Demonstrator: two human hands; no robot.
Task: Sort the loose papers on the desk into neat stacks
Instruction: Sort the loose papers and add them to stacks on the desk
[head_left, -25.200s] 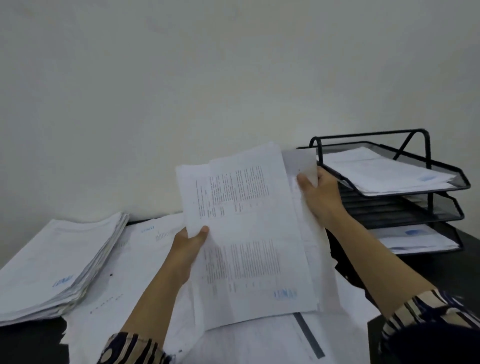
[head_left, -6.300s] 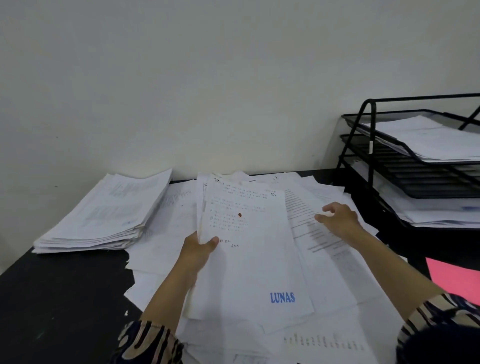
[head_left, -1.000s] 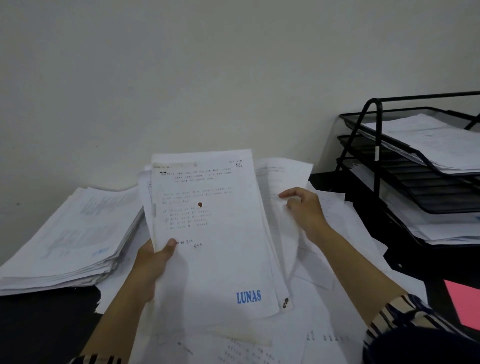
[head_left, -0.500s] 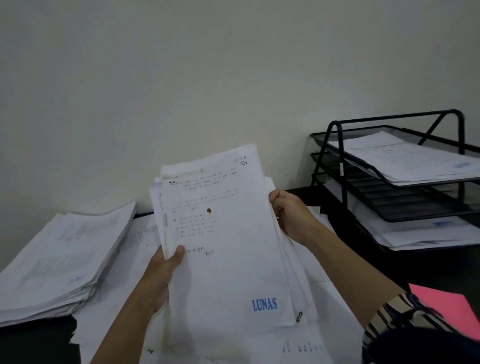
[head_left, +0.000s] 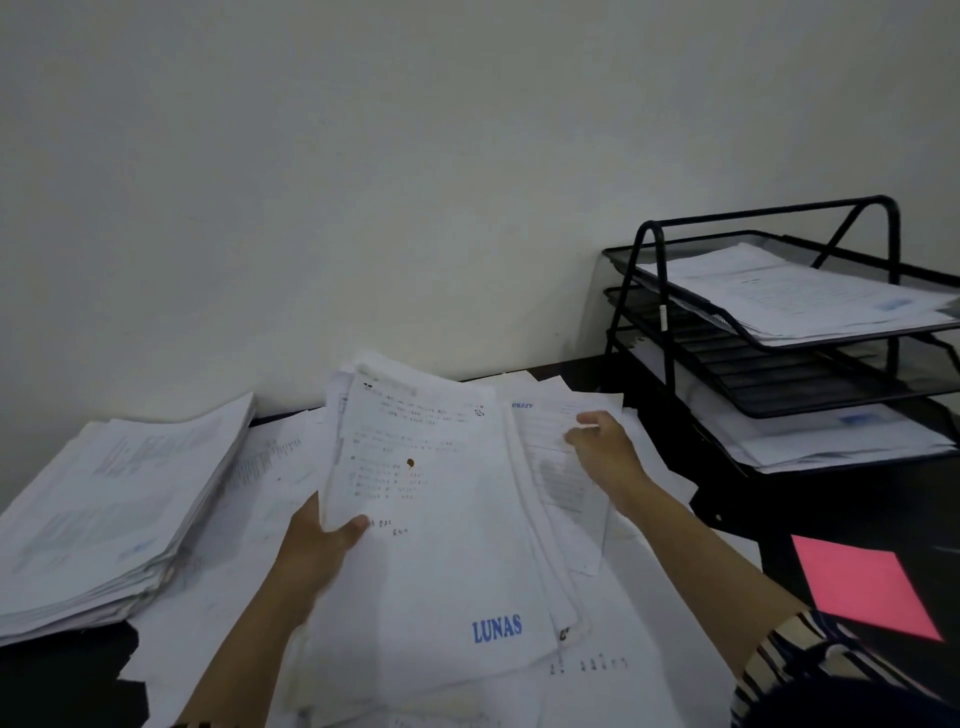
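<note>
Dim, flat indoor light, soft faint shadows, slight motion blur, wide-angle bending at edges

papers (head_left: 447, 519): matt white paper | tray rack (head_left: 769, 364): black metal mesh | desk (head_left: 62, 675): dark, smooth

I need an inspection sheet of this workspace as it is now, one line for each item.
Surface: dark desk, mostly covered by white sheets.
Job's things: bundle of white papers stamped LUNAS in blue, held above loose white sheets; tall squared stack of white papers at left.
Clutter: pink sheet at right.
Grippers: left hand grips the bundle's left edge; right hand pinches a printed white page beside the bundle.
Cables: nothing seen.
Surroundings: black wire three-tier tray with papers in top and bottom tiers; plain pale wall.
</note>
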